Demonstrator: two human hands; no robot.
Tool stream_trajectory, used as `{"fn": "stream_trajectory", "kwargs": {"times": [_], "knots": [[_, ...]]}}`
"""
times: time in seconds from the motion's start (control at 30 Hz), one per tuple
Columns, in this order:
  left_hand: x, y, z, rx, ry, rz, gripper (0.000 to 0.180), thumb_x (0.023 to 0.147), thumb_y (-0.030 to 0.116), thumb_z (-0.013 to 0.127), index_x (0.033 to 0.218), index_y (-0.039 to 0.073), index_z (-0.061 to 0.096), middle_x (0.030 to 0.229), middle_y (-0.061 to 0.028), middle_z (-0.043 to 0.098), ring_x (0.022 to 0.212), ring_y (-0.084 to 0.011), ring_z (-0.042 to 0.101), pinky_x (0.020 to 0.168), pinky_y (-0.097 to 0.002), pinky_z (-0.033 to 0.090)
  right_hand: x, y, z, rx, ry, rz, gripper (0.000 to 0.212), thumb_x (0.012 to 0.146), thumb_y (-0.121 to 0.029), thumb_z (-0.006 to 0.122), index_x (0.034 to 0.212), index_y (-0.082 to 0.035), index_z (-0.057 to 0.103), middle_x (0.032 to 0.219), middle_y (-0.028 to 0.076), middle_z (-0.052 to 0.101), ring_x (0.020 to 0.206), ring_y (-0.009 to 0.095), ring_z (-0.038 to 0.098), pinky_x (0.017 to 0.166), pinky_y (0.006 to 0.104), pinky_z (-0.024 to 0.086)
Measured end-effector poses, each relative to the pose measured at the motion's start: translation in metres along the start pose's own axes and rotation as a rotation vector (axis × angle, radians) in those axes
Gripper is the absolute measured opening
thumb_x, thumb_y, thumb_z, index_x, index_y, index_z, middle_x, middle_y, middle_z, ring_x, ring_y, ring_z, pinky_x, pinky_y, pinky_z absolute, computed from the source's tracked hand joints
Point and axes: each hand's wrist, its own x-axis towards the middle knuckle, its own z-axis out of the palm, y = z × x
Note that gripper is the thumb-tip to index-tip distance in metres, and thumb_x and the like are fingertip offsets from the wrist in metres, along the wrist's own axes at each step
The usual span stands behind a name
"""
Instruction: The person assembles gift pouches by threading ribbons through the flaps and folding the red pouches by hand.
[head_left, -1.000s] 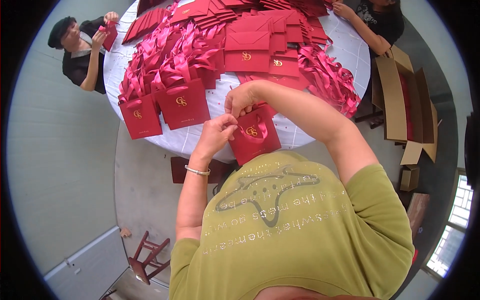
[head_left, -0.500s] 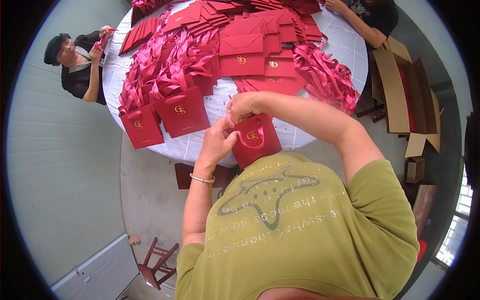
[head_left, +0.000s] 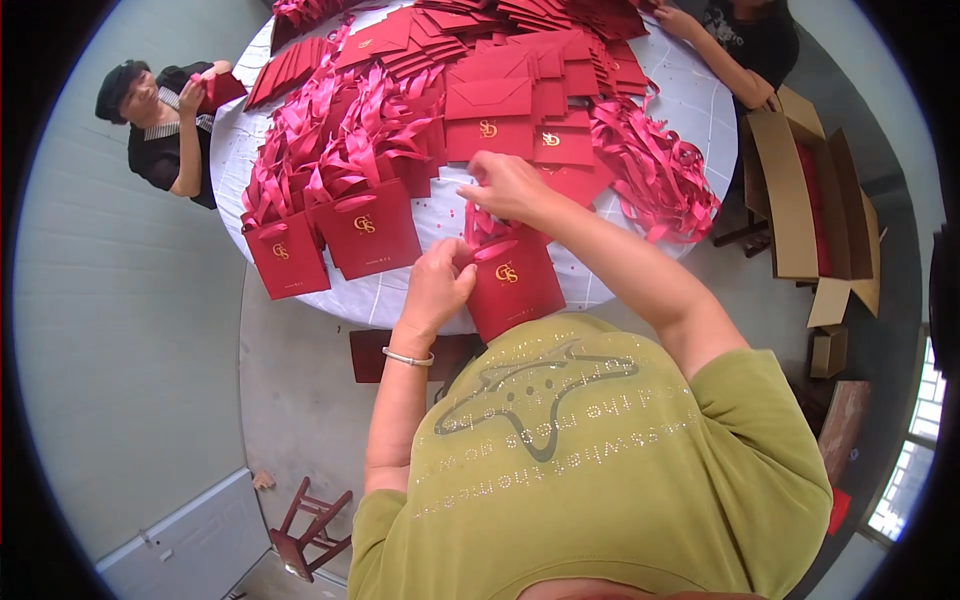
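A red paper gift bag (head_left: 520, 290) with a gold emblem leans upright against my front at the table's near edge. My left hand (head_left: 438, 288) is closed on its upper left edge, with thumb and fingers pinching there. Raised over the bag's mouth, my right hand (head_left: 505, 188) has its fingers bent. A pink ribbon (head_left: 484, 222) rises from the bag's mouth to under that hand; the exact grip on it is partly hidden. A short pink ribbon handle lies across the front of the bag, near my left fingertips.
Finished-looking bags (head_left: 365, 235) with ribbon handles stand at left. Flat red bags (head_left: 490, 105) are stacked beyond, with loose pink ribbons (head_left: 655, 170) to the right. Two people work around the white-covered table (head_left: 590, 290). An open cardboard box (head_left: 785, 200) and a wooden stool (head_left: 310, 530) are nearby.
My right hand has moved up and away from my left hand. The ribbon loop on the bag's front has drawn up short, and ribbon now shows above the mouth.
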Motion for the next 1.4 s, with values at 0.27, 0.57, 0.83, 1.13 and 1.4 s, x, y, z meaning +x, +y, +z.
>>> {"fn": "stream_trajectory", "kwargs": {"times": [0.27, 0.57, 0.83, 1.13, 1.4], "knots": [[-0.034, -0.035, 0.033, -0.22, 0.253, -0.418, 0.049, 0.082, 0.031, 0.076, 0.109, -0.005, 0.055, 0.088, -0.0152, 0.065, 0.073, -0.0229, 0.064, 0.068, -0.0343, 0.053, -0.106, 0.024, -0.05, -0.134, -0.222, 0.279, 0.05, 0.077, -0.045, 0.074, 0.094, 0.0, 0.063, 0.081, 0.017, 0.068, 0.08, 0.037, 0.067, 0.072, 0.0465, 0.051], [0.021, -0.019, -0.017, -0.613, -0.37, -0.782, 0.043, 0.086, 0.038, 0.074, 0.105, 0.001, 0.065, 0.082, -0.0015, 0.065, 0.072, -0.0069, 0.059, 0.067, -0.0267, 0.051, -0.116, 0.049, -0.035, 0.785, -0.295, 0.54, 0.028, 0.077, -0.017, 0.083, 0.095, -0.004, 0.065, 0.075, -0.004, 0.063, 0.065, 0.004, 0.054, 0.055, 0.0208, 0.044], [0.029, -0.045, 0.006, -1.003, -0.449, -0.607, 0.026, 0.087, 0.022, 0.072, 0.105, 0.004, 0.07, 0.1, -0.0036, 0.071, 0.089, -0.0127, 0.065, 0.082, -0.0275, 0.051, -0.116, 0.036, -0.053, 0.791, -0.517, 0.461, 0.011, 0.083, -0.015, 0.077, 0.083, -0.008, 0.068, 0.072, -0.007, 0.062, 0.061, 0.001, 0.051, 0.053, 0.0187, 0.039], [0.026, -0.026, -0.015, -0.974, -0.394, -0.593, 0.024, 0.088, 0.019, 0.07, 0.106, 0.002, 0.07, 0.1, -0.0061, 0.071, 0.092, -0.0128, 0.065, 0.087, -0.0272, 0.05, -0.109, 0.049, -0.048, 0.755, -0.561, 0.425, 0.015, 0.084, -0.016, 0.076, 0.075, -0.009, 0.066, 0.067, -0.009, 0.058, 0.058, 0.0, 0.045, 0.051, 0.0194, 0.035], [0.033, -0.006, -0.033, -0.967, -0.123, -0.402, 0.021, 0.096, 0.018, 0.059, 0.107, 0.001, 0.061, 0.094, -0.0136, 0.071, 0.087, -0.0205, 0.07, 0.081, -0.0339, 0.055, -0.103, 0.037, -0.052, 0.699, -0.592, 0.38, 0.021, 0.085, -0.016, 0.076, 0.07, -0.009, 0.062, 0.064, -0.01, 0.051, 0.058, 0.001, 0.042, 0.051, 0.0208, 0.033]]}}
